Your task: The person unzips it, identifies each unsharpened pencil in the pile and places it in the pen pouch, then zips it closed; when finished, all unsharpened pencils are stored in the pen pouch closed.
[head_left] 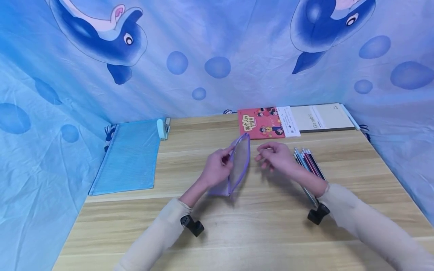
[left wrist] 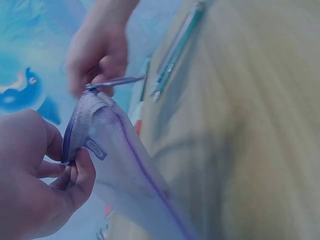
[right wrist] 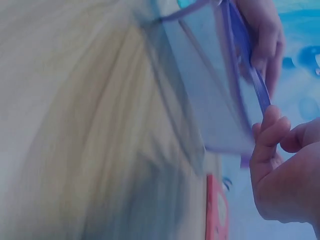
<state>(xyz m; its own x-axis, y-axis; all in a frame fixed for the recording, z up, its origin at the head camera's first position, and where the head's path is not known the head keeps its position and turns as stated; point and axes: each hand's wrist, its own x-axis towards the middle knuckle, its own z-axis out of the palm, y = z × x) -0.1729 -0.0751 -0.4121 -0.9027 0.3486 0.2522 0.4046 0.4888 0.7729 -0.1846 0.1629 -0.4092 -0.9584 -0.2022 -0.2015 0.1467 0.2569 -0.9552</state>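
Left hand (head_left: pixel 216 169) pinching translucent purple-edged mesh zip pouch (head_left: pixel 240 160), right hand (head_left: pixel 276 157) loosely curled beside it, holding nothing

I can read "Gambit" running sideways on the pale pad (head_left: pixel 330 116) at the back right. On my red book (head_left: pixel 262 124), the title's top line says 两个人的; second line unclear. White strip (head_left: pixel 288 121) print too small, purple pouch (left wrist: pixel 131 167) label (left wrist: pixel 96 149) too blurred.
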